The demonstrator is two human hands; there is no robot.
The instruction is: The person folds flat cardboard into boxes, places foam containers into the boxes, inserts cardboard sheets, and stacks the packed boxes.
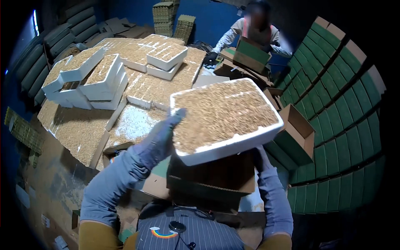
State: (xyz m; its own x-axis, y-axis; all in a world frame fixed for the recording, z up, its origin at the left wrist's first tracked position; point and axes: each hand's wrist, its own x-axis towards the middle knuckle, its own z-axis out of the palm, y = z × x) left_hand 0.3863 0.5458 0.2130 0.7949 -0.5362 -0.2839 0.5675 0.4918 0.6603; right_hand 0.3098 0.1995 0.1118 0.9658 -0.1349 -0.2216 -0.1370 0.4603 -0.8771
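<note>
A white foam tray (227,146), filled to the top with tan, grain-like material, is held tilted in front of me. My left hand (166,129), in a grey-blue glove, grips its left edge, thumb over the rim. Under the tray stands an open cardboard box (212,183), its inside dark. My right hand (261,160) is below the tray's right end, beside the box's right side. Its fingers are hidden, so I cannot tell whether it touches the tray or the box.
More filled foam trays (106,79) are stacked on the table at left. An open green box (298,133) stands to the right, before a wall of stacked green boxes (329,116). Across from me, a person (254,29) handles a green box (252,54).
</note>
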